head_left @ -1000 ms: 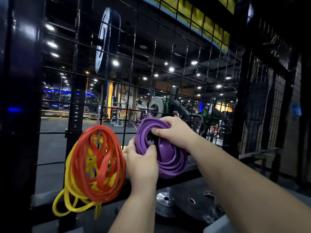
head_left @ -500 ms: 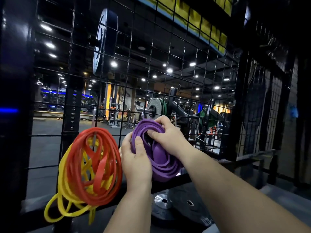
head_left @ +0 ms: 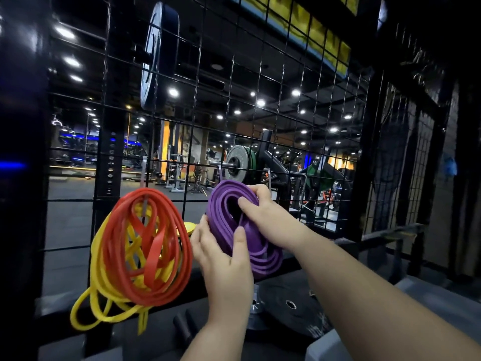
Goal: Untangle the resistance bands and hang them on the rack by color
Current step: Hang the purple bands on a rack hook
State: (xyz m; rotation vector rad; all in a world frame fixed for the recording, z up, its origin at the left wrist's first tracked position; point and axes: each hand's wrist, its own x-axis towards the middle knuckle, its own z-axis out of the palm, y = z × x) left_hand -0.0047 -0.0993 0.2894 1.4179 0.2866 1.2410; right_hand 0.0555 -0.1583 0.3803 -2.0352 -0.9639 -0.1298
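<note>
Gym rack [head_left: 362, 152] carries red bands [head_left: 145, 259] and yellow bands [head_left: 100, 280] at eight o'clock; left hand [head_left: 223, 259] and right hand [head_left: 268, 214] grip purple bands [head_left: 260, 261].

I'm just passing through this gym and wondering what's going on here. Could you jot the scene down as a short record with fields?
Setting: gym, black wire grid rack
In hand: coiled purple resistance bands, held in front of the rack
Left hand: grips the coil's lower left edge
Right hand: grips its upper edge, thumb at the centre hole
Already hanging: red bands and yellow bands, mixed in one bundle
Below: black weight plates
</note>
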